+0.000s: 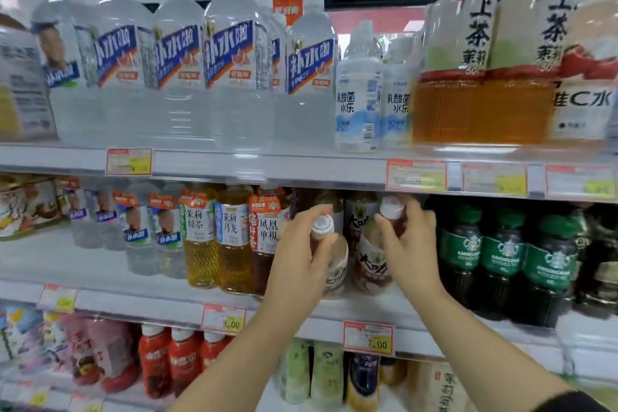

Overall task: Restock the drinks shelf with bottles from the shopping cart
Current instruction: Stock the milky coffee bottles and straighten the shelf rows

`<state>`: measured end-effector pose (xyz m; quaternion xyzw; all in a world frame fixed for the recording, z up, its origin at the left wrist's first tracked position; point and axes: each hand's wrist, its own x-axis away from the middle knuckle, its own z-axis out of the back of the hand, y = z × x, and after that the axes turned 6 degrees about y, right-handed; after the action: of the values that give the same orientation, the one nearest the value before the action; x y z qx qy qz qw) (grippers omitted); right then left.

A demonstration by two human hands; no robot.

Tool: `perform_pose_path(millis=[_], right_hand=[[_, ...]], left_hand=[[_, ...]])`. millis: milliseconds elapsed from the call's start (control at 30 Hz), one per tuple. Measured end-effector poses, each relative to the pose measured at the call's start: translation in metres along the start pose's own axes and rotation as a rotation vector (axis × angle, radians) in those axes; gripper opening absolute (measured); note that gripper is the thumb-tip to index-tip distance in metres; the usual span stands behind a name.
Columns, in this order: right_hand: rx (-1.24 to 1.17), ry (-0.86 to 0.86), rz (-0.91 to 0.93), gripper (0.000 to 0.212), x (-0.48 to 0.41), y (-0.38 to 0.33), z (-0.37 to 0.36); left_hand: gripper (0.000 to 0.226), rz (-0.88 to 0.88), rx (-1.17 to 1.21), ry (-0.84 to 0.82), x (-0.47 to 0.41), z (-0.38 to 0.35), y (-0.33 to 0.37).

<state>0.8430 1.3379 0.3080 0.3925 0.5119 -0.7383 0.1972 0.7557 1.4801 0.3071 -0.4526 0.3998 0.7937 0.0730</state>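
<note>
Two bottles on middle shelf (140,306), side by side, near its front edge.
Left bottle (336,259): white ribbed cap, reddish-brown drink, cream label with dark characters; roughly upright. Left hand (301,261) grips its neck and shoulder.
Right bottle (371,266): same kind, white cap, just beside the first. Right hand (413,244) pinches its neck under the cap.
Whether the bases rest on the shelf is unclear.

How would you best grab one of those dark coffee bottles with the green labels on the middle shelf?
Take the front coffee bottle by the narrow shoulder just under its green cap, reaching in from the front. It stands upright, and its neighbours crowd it on both sides, so the wide body probably leaves no room for fingers. The top is free.
</note>
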Motion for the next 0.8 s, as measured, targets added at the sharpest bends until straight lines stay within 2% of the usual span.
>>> perform_pose_path(millis=[67,167,400,533,633,700,800], right_hand=[[-0.046,-0.029,-0.141,0.037,-0.018,0.006,-0.011],[-0.106,-0.108,-0.258,0.032,-0.032,0.015,-0.024],[-0.183,-0.224,-0.290,0.039,-0.017,0.032,-0.026],[0.009,-0.385,-0.385,0.074,0.011,0.068,-0.028],[0.081,-0.426,-0.440,0.068,0.012,0.073,-0.026],[0.076,-0.437,-0.432,0.062,0.009,0.071,-0.026],[0.074,-0.422,-0.437,0.052,0.006,0.072,-0.031]], left_hand=[[0.035,0.105,0.071,0.008,-0.014,-0.007,-0.001],[0.028,0.224,0.132,0.041,-0.033,-0.017,-0.003],[0.031,0.252,0.093,0.042,-0.055,-0.039,-0.015],[0.034,0.278,0.117,0.019,-0.059,-0.048,-0.020],[0.035,0.333,0.213,0.033,-0.059,-0.049,-0.019],[0.045,0.328,0.225,0.056,-0.049,-0.048,-0.020],[0.079,0.375,0.146,-0.004,-0.019,-0.051,-0.029]])
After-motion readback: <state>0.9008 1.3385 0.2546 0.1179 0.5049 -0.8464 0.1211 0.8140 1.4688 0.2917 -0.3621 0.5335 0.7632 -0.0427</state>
